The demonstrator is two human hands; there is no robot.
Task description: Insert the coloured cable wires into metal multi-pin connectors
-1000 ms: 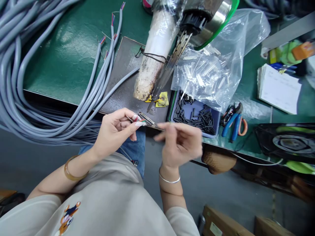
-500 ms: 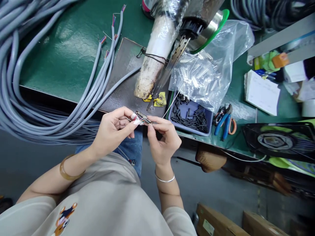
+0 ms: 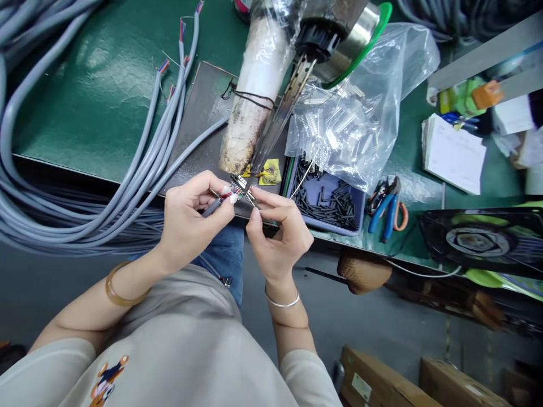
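Note:
My left hand point(image 3: 193, 217) is closed, thumb and finger pinching a grey cable point(image 3: 211, 207) just behind its coloured wires point(image 3: 229, 195). White coverings show on the tips of that thumb and finger. At the wires' ends is a small metal multi-pin connector point(image 3: 241, 182), tilted, just below the soldering iron point(image 3: 271, 133), which is fixed above the mat. My right hand point(image 3: 282, 229) pinches a thin solder wire point(image 3: 303, 179) that comes down from the spool point(image 3: 360, 45). A short silvery end sticks out of its fingertips beside the connector.
Grey cables point(image 3: 139, 192) with stripped ends lie at left. A white tube point(image 3: 248, 85) slants over the dark mat point(image 3: 190, 135). At right are a purple tray point(image 3: 358, 217) of black pieces, a plastic bag point(image 3: 339, 124), pliers point(image 3: 388, 215), a notepad point(image 3: 453, 152) and a fan point(image 3: 479, 240).
The connector has turned and moved up and slightly left, nearer the iron, and more cable shows behind my left fingers. My right fingertips have come away from the connector. The view has shifted slightly.

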